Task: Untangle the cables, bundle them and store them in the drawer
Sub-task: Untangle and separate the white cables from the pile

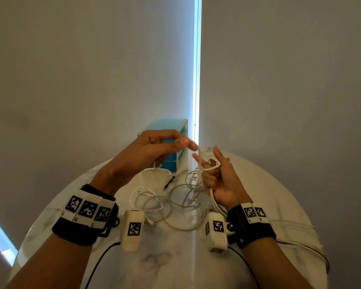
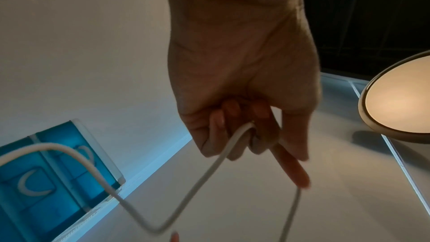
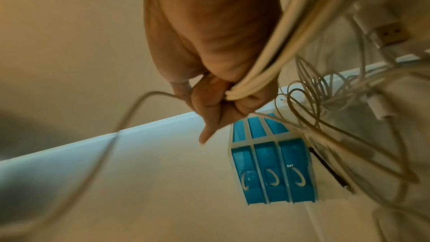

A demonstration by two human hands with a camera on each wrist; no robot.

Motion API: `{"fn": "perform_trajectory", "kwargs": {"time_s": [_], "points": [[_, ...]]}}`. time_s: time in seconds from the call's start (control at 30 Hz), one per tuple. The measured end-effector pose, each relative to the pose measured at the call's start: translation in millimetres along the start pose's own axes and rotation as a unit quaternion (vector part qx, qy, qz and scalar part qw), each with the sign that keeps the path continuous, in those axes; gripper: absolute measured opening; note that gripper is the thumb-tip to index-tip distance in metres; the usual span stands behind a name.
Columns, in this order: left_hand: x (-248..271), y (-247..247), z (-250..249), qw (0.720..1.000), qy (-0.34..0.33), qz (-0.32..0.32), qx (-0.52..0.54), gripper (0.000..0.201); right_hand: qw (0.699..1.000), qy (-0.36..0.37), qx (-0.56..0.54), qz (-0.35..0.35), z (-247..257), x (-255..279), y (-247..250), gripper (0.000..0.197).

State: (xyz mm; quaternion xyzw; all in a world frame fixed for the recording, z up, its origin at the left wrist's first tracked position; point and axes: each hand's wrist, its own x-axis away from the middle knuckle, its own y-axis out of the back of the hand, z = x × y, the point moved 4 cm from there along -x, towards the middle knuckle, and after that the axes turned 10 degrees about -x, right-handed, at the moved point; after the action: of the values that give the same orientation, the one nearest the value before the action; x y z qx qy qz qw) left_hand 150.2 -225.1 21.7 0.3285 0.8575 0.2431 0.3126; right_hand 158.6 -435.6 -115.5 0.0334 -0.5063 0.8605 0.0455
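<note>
Fingers (image 2: 235, 135) of the left hand (image 1: 148, 151) are curled round a white cable (image 1: 200, 159), with the thumb and forefinger tips pinching it at the top of a raised loop; the left wrist view shows the same cable (image 2: 204, 172) passing through the curled fingers and bending sharply below them. Right hand (image 1: 219, 178) is closed on a bundle (image 3: 274, 62) of several white strands, which run out past the heel of the palm toward the wrist; its forefinger points up and the loop hooks over it. Both hands are held above the worktop (image 1: 175, 257), close together, joined by the one cable. Beneath them a tangle (image 1: 175, 201) of thin white cables lies loose on the round white worktop, some strands rising into the right hand. One USB plug (image 3: 388, 34) shows beside the bundle in the right wrist view. A black tie (image 1: 168, 183) lies on the worktop just beside the tangle. A blue drawer unit (image 1: 171, 147) stands at the far edge of the worktop, behind the left hand; the right wrist view shows three drawer fronts (image 3: 272, 172) with white handles, all closed. A lit lamp (image 2: 400, 98) appears at the edge of the left wrist view.
</note>
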Motion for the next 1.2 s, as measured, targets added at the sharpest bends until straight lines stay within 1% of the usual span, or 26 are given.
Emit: {"fn": "perform_trajectory", "kwargs": {"time_s": [0.07,0.13,0.2,0.27,0.33,0.37,0.4,0.43,0.5,0.53,0.57,0.67,0.73,0.8,0.87,0.9,0.97,1.0,1.07,1.1,1.13,1.17,1.2], "points": [[8.3,5.9,1.4,0.999,-0.003,0.041,-0.019,0.025,0.995,0.066,-0.065,-0.034,12.6,-3.9,10.8,0.047],[10.3,17.4,13.0,0.997,0.025,0.038,-0.068,0.025,0.984,0.12,-0.113,-0.06,25.4,-5.3,23.1,0.03],[5.3,29.4,39.9,0.985,0.088,0.024,-0.15,0.03,0.978,0.16,-0.111,-0.075,33.9,-3.3,29.4,0.029],[0.6,33.4,67.6,0.961,0.155,0.04,-0.227,0.029,0.978,0.187,-0.046,-0.076,35.5,1.2,24.8,0.033],[-6.0,23.4,88.7,0.938,0.174,0.078,-0.291,0.033,0.98,0.178,0.063,-0.055,28.0,6.5,9.2,0.033],[-10.4,15.5,95.1,0.935,0.172,0.084,-0.3,0.037,0.978,0.161,0.129,-0.036,21.5,8.2,0.9,0.033],[-15.3,7.6,98.6,0.939,0.169,0.078,-0.29,0.043,0.969,0.141,0.202,-0.017,14.0,10.1,-7.0,0.032],[-19.4,-0.3,98.2,0.947,0.174,0.065,-0.262,0.054,0.954,0.122,0.273,0.003,6.1,12.2,-13.1,0.033],[-25.7,-14.3,97.9,0.964,0.196,0.039,-0.178,0.082,0.912,0.099,0.395,0.047,-8.2,15.9,-22.7,0.036],[-28.6,-20.9,98.4,0.97,0.2,0.027,-0.139,0.086,0.892,0.092,0.438,0.064,-13.9,17.8,-25.7,0.038],[-31.4,-26.4,96.0,0.975,0.196,0.012,-0.102,0.084,0.878,0.086,0.466,0.073,-18.1,18.9,-27.3,0.039],[-32.9,-35.1,86.2,0.981,0.184,-0.054,0.004,0.064,0.861,0.074,0.497,0.08,-24.4,18.1,-27.1,0.043],[-34.8,-35.8,85.8,0.984,0.146,-0.096,0.024,0.053,0.853,0.074,0.511,0.075,-26.8,15.7,-25.2,0.043],[-35.4,-34.8,85.1,0.985,0.113,-0.126,0.023,0.049,0.859,0.081,0.501,0.066,-28.1,14.2,-23.3,0.044],[-34.3,-31.9,82.2,0.983,0.089,-0.157,0.031,0.05,0.875,0.105,0.47,0.045,-23.6,13.8,-22.6,0.044],[-33.0,-29.8,81.9,0.982,0.081,-0.168,0.029,0.052,0.888,0.125,0.441,0.03,-18.3,13.8,-22.0,0.042],[-31.0,-27.2,83.6,0.982,0.074,-0.176,0.0,0.052,0.923,0.166,0.346,0.013,-2.0,13.9,-18.9,0.029],[-29.8,-28.6,84.5,0.984,0.073,-0.163,-0.021,0.051,0.938,0.18,0.295,0.013,5.7,14.3,-17.5,0.029],[-29.2,-39.8,83.5,0.991,0.06,-0.095,-0.072,0.046,0.95,0.196,0.241,0.011,14.3,15.0,-14.4,0.043],[-29.2,-48.0,82.0,0.993,0.049,-0.057,-0.096,0.044,0.95,0.198,0.242,0.01,14.2,15.7,-14.9,0.048],[-29.6,-56.3,79.8,0.992,0.04,-0.028,-0.119,0.042,0.947,0.198,0.255,0.013,11.3,15.8,-16.2,0.044],[-30.3,-63.1,77.7,0.989,0.035,-0.009,-0.142,0.039,0.942,0.194,0.273,0.022,7.4,17.8,-19.5,0.038],[-31.9,-67.9,77.1,0.986,0.032,0.002,-0.161,0.038,0.937,0.192,0.292,0.026,3.9,19.0,-21.5,0.037]]}}
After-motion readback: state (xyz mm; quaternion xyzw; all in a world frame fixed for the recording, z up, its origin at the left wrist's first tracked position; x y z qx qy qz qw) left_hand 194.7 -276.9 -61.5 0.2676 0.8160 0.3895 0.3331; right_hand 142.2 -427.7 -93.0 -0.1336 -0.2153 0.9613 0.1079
